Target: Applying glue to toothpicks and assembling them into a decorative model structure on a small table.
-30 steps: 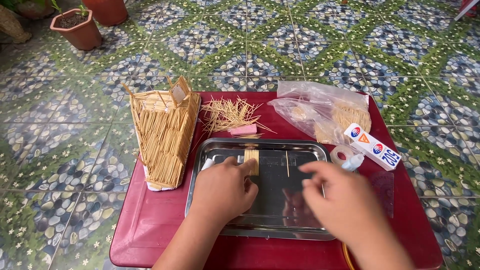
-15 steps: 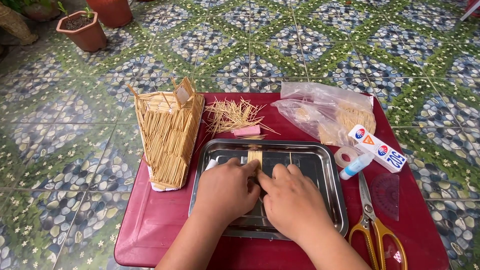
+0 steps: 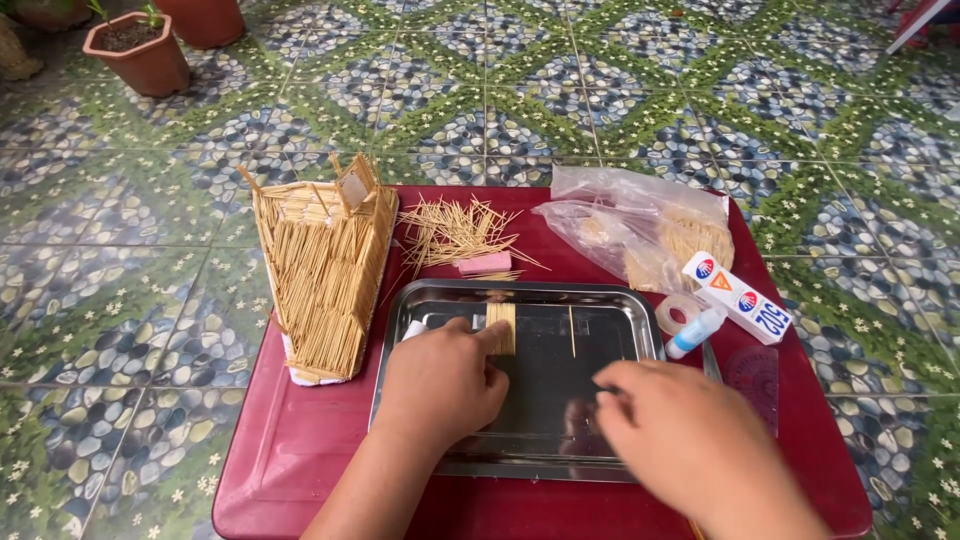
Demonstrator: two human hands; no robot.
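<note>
Left hand (image 3: 440,385) presses toothpick panel (image 3: 500,328), fingers together; blurred right hand (image 3: 690,440), grip unclear

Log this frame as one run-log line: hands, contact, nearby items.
left hand: fingers on toothpick panel in metal tray | right hand: over tray, empty, blurred | beside: toothpick house, loose toothpicks, glue tube

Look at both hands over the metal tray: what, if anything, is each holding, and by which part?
The left hand presses its fingertips on the lower end of a small toothpick panel lying in the metal tray. The right hand is blurred; any hold cannot be told.
</note>
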